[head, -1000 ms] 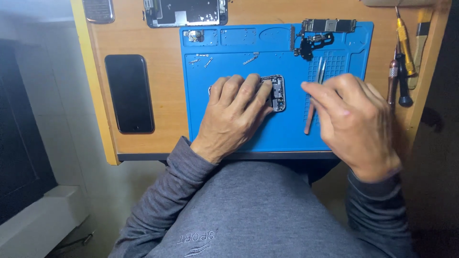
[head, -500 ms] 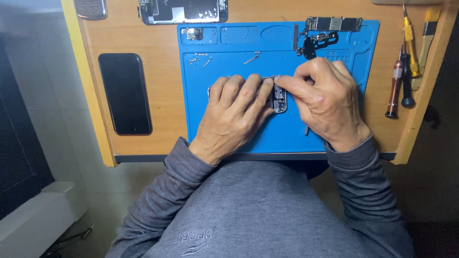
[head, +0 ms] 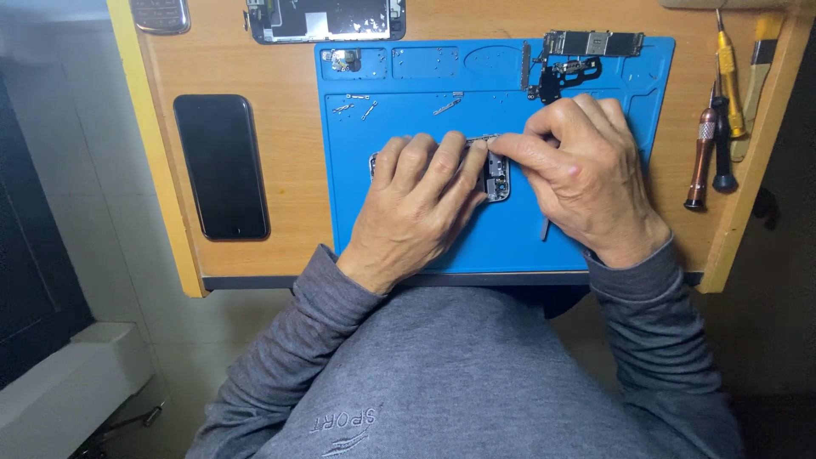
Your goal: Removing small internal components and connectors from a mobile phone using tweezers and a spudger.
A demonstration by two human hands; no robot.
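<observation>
On the blue mat (head: pixel 425 246), the left hand (head: pixel 416 200) presses flat on the phone frame (head: pixel 495 176); the right hand (head: pixel 578 174) pinches its top edge.

opened phone chassis (head: pixel 497 177) | flat on blue mat (mostly hidden) | innards exposed

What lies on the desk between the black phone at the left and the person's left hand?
In the head view, only bare wooden desk and then the left edge of the blue mat separate the black phone from the left hand.
</observation>
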